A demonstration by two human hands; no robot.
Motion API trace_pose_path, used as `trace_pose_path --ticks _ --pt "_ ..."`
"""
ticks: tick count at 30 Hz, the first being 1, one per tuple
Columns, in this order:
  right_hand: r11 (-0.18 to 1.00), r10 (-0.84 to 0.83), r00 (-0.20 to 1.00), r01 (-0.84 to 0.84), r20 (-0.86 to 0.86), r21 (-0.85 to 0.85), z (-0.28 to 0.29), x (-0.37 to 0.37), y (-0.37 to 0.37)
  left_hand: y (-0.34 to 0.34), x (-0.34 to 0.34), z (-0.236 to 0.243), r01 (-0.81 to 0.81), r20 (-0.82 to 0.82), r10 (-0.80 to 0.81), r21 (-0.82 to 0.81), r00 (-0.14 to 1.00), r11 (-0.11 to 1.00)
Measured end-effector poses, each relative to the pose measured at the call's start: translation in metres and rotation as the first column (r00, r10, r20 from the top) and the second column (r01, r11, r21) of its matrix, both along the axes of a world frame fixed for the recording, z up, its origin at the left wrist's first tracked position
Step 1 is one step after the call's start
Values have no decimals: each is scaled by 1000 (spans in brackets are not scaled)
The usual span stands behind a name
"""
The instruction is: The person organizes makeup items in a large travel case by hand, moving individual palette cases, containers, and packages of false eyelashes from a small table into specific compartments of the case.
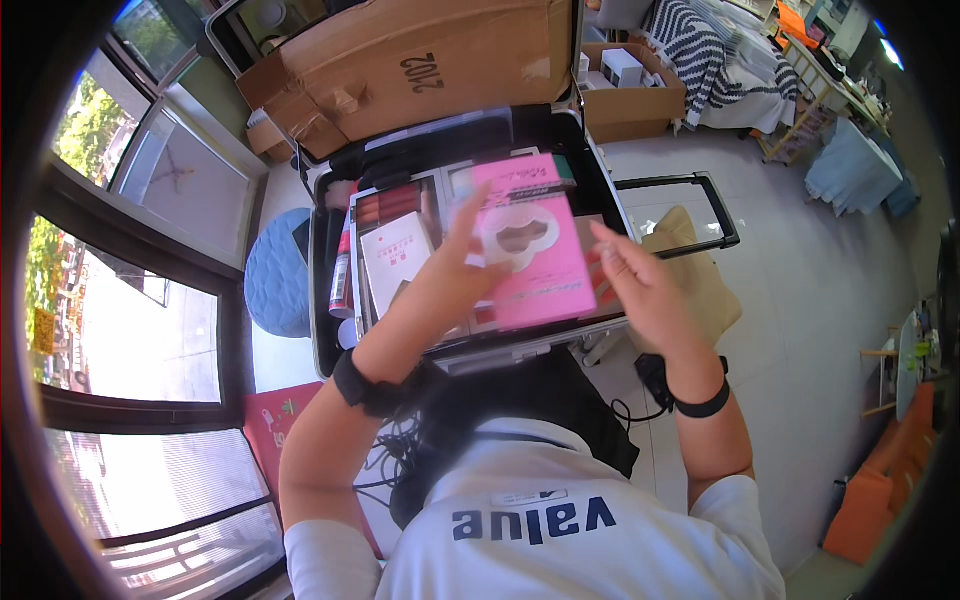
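A flat pink box (545, 260) with a cloud-shaped window is over the open case (330, 345), slightly tilted. My left hand (462, 265) is at the box's left side, thumb across its front and fingers along its edge; motion blurs it. Beside the box's right edge, my right hand (645, 290) has its thumb and fingers apart, and its lower fingers are partly blurred. To the left inside the case lie a white box (396, 258), a tray of reddish tubes (388, 207) and a red and white spray can (342, 278).
Cardboard (440, 70) stands against the raised lid. The case's pull handle (705, 210) reaches out to the right above a beige cushion (690, 265). A blue round stool (278, 275) is at the left by the windows. Behind on the right is an open carton (635, 105).
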State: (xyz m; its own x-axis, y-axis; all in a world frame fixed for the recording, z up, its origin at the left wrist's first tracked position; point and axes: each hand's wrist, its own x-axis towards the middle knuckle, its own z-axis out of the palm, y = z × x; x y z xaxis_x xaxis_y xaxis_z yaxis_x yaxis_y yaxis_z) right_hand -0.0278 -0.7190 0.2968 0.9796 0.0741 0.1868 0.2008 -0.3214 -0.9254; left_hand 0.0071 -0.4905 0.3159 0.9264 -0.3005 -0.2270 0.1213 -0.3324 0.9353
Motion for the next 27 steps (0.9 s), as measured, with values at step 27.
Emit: trace_pose_path --ticks 27 --pt "126 328 770 -611 -548 -782 -190 182 -20 41 -31 1 -109 21 108 66 994 992"
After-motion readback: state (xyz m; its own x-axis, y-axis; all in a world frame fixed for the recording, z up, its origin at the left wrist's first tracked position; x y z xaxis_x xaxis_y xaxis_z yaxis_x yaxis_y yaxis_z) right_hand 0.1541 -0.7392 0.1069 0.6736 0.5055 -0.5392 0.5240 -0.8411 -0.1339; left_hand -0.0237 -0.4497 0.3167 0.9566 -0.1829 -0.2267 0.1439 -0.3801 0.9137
